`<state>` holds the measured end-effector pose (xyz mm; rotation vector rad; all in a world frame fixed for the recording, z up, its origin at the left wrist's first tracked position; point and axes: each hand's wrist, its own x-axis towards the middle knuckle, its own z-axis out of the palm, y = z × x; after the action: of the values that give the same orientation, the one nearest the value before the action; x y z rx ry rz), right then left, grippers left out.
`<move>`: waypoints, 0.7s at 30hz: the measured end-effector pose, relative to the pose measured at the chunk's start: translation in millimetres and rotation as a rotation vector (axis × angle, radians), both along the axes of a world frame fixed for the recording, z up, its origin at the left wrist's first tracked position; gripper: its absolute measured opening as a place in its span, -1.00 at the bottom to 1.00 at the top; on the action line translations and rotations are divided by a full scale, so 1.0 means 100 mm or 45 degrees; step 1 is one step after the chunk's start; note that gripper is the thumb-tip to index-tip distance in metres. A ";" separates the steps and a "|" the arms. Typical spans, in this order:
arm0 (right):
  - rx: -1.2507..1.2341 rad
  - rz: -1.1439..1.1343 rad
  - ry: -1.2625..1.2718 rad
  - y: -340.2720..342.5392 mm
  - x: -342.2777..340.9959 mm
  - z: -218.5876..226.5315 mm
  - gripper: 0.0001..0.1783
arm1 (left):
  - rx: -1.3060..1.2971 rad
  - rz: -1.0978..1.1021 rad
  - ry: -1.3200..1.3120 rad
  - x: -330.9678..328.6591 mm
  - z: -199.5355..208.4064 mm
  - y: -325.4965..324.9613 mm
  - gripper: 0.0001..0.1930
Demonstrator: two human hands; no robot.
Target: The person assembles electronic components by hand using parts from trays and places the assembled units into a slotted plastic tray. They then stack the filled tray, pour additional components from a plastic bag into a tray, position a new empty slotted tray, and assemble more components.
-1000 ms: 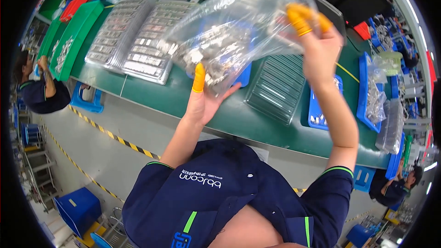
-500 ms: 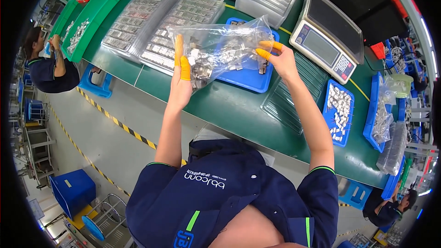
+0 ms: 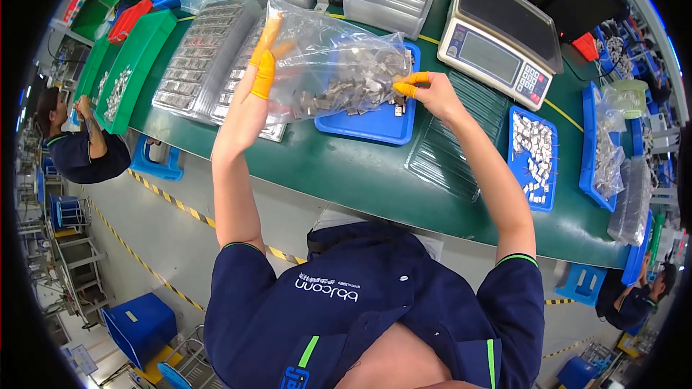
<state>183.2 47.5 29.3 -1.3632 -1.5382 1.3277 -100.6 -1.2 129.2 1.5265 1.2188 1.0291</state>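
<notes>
A clear plastic bag (image 3: 317,54) of small silvery metal parts (image 3: 367,75) is stretched between my hands, lying at a slant above a blue tray (image 3: 364,128). At its left end my left hand (image 3: 252,101), in orange finger cots, grips the plastic between thumb and fingers. My right hand (image 3: 432,94), also in orange cots, pinches the right end by the parts. The parts are heaped toward the lower right of the bag. A few more lie in the tray below, partly covered by the bag.
Stacked clear trays of parts (image 3: 198,57) stand at the left, a digital scale (image 3: 497,50) at the back right. Ribbed plastic trays (image 3: 454,144) and a blue tray of white parts (image 3: 532,155) lie to the right. A co-worker (image 3: 86,133) sits far left beside a green bin (image 3: 140,65).
My left hand has moved left and up with its end of the bag, drawing the bag out longer. The parts have shifted right inside it. My right hand still pinches its end.
</notes>
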 end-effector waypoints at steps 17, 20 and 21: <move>0.057 0.035 -0.110 -0.21 -0.08 0.24 -0.54 | 0.158 -0.111 -0.055 0.08 0.72 0.06 -0.44; 0.081 -0.011 0.184 -0.23 -0.05 0.14 -0.27 | 0.173 -0.169 -0.083 0.17 0.76 0.05 -0.44; 0.089 -0.025 0.192 -0.22 -0.06 0.14 -0.27 | 0.181 -0.178 -0.088 0.19 0.76 0.02 -0.44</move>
<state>177.6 26.0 42.9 -1.2037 -1.4527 1.3208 -81.2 0.9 205.5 1.6465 0.9944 1.0851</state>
